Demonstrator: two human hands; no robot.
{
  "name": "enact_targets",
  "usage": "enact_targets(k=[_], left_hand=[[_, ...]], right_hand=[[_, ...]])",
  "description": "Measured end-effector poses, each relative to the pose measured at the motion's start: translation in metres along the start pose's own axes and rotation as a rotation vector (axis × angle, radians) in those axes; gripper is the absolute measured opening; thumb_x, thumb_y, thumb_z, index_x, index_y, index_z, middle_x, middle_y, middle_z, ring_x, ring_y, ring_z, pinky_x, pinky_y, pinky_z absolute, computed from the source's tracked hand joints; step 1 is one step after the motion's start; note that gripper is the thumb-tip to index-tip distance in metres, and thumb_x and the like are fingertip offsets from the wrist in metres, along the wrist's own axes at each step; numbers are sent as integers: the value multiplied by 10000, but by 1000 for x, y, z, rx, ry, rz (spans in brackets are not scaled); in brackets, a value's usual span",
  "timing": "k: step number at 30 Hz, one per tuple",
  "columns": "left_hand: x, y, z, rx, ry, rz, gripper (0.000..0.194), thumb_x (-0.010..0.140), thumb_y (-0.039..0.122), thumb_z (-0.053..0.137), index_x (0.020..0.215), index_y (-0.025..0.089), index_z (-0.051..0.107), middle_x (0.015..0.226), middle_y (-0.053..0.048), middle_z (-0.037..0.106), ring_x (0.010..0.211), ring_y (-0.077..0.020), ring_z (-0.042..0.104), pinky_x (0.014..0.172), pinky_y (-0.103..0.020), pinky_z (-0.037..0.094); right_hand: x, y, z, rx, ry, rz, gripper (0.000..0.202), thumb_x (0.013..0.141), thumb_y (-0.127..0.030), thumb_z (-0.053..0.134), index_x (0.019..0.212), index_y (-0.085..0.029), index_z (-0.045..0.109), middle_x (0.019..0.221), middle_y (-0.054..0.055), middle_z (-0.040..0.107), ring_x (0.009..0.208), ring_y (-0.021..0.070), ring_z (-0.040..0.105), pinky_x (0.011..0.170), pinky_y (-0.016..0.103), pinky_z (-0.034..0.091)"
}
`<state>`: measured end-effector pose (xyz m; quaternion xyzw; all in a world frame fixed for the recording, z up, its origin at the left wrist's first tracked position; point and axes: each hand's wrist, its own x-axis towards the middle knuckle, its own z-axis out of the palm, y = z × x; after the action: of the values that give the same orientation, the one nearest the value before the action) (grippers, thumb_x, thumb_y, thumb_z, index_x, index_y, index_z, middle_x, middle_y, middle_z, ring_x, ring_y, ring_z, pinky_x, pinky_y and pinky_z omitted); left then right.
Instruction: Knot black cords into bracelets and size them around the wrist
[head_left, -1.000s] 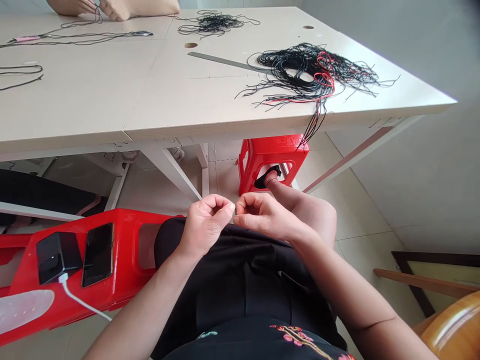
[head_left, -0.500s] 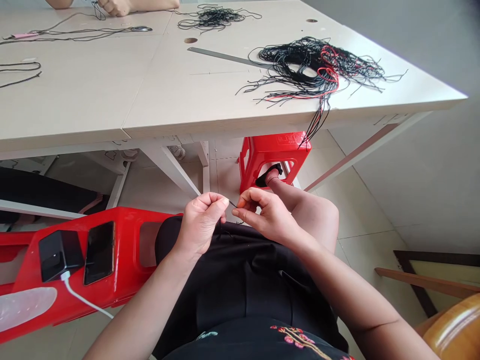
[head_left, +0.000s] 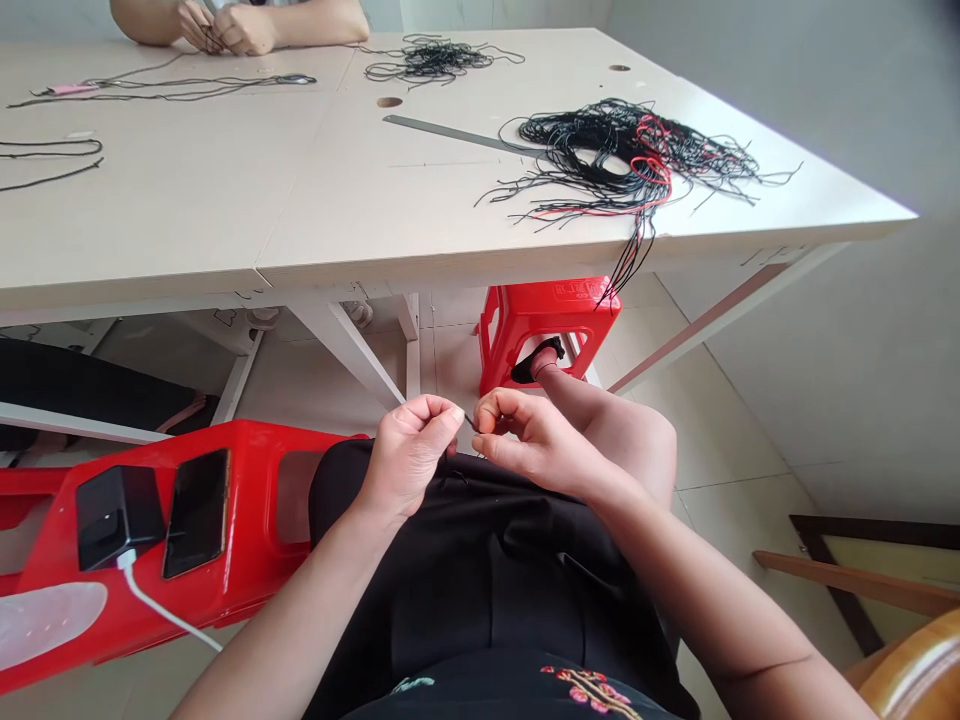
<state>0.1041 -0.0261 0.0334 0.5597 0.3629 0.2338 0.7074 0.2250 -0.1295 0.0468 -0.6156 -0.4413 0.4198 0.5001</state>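
Above my lap, my left hand [head_left: 411, 450] pinches a thin black cord [head_left: 470, 422] between thumb and forefinger. My right hand [head_left: 529, 440] is close beside it on the right, its curled thumb and fingers at the other end of the short visible stretch of cord. Dark loose ends hang below my left hand against the black skirt [head_left: 480, 570]. On the table [head_left: 187, 200] in front lies a large bundle of black cords [head_left: 577, 130] with some red cord [head_left: 651, 170] in it, several ends hanging over the front edge.
A metal ruler [head_left: 442, 133] lies partly under the bundle. Farther back are a smaller black cord pile [head_left: 435, 60] and another person's hands [head_left: 232, 28]. Left of me, a red stool [head_left: 251, 500] holds a phone [head_left: 196, 513] and a black device [head_left: 120, 515] with a white cable.
The view has tilted up slightly, showing more of the other person's hands and arms. My hands remain close together on the cord, with small finger shifts.
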Motion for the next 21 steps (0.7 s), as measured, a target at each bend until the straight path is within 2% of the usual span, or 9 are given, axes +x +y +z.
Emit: enact_targets(k=[6,10,18,21], left_hand=[[-2,2,-3,-129,-6,-50,147,670,266,684,636,156,592,526,37,513,498,-66,450,510,-195,359],[-7,0,-5,-158,-21,-67,144,665,248,690,623,152,592,520,35,508,501,-68,448,515,-197,359],[-21,6,-6,-218,-32,-66,129,677,238,694,642,157,600,524,39,503,500,-64,449,503,-187,350],[-27,11,-3,-251,-49,-80,116,676,215,689,636,154,599,532,38,503,503,-60,451,501,-177,364]], right_hand=[[-1,7,12,-103,209,-201,75,783,-184,631,764,-189,558,707,-23,558,670,105,511,609,229,414],[-6,15,20,-150,268,-338,71,800,-189,644,743,-194,602,718,1,600,697,119,546,653,248,447],[-22,5,24,-129,269,-287,47,794,-171,590,766,-194,559,734,14,569,706,141,527,661,289,455],[-27,0,24,-14,233,-261,88,800,-205,618,764,-196,538,749,8,560,716,133,517,656,277,436]])
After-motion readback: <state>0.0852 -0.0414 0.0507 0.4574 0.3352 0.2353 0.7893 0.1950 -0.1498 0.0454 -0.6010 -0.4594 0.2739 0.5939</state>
